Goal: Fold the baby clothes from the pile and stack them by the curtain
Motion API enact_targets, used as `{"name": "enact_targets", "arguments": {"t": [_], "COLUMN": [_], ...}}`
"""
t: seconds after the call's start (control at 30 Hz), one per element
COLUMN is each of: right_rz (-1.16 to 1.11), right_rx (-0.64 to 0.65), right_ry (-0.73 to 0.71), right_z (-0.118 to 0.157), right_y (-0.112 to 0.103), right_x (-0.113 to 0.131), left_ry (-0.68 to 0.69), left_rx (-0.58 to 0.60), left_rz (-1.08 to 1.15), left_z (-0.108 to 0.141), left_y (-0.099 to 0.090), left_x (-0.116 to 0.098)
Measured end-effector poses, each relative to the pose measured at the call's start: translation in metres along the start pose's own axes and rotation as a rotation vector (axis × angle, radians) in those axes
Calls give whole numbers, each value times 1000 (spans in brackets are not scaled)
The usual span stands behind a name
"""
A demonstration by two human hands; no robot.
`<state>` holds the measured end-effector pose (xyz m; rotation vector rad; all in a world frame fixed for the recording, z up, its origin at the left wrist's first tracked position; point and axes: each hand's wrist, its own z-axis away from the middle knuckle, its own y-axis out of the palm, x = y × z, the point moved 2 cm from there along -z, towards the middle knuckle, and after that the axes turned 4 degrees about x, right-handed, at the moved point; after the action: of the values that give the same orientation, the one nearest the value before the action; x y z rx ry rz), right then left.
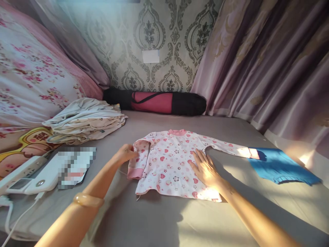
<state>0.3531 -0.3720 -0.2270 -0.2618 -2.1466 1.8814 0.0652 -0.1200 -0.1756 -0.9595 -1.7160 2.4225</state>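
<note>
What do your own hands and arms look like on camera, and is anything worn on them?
The left hand and right hand are ungloved, and no sleeve shows on either the left arm or the right arm. The left arm wears a smooth, rounded, pale cream-amber bangle; no bangle shows on the right.

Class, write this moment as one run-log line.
white pink-patterned cloth shirt: spread on grey sheet | left hand: touching bent sleeve | right hand: flat on shirt | outstretched sleeve: cuff over blue cloth garment
</note>
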Motion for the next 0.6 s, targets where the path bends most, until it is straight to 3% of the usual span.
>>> {"name": "enact_targets", "arguments": {"t": [0.07,0.13,0.2,0.23,0.4,0.5,0.6], "right_rz": [1,7,15,17,17,42,52], "right_rx": [16,33,42,43,47,77,164], "right_ry": [14,34,43,40,1,-49,-84], "right_z": [0,0,0,0,1,-8,-34], "right_y": [-1,-3,-3,-3,-5,-20,-43], "right_x": [0,1,2,2,0,-1,5], "left_ry": [123,278,413,458,433,374,213], "left_rx": [-108,-308,-473,-500,-283,-186,-225], "left_rz": [-119,-313,-489,-557,-716,-568,-282], "left_z": [1,3,7,7,0,-9,-27], "left_y": [-13,-29,-39,-41,-29,-30,-48], "left_x": [-11,-18,-16,-12,39,61,69]}}
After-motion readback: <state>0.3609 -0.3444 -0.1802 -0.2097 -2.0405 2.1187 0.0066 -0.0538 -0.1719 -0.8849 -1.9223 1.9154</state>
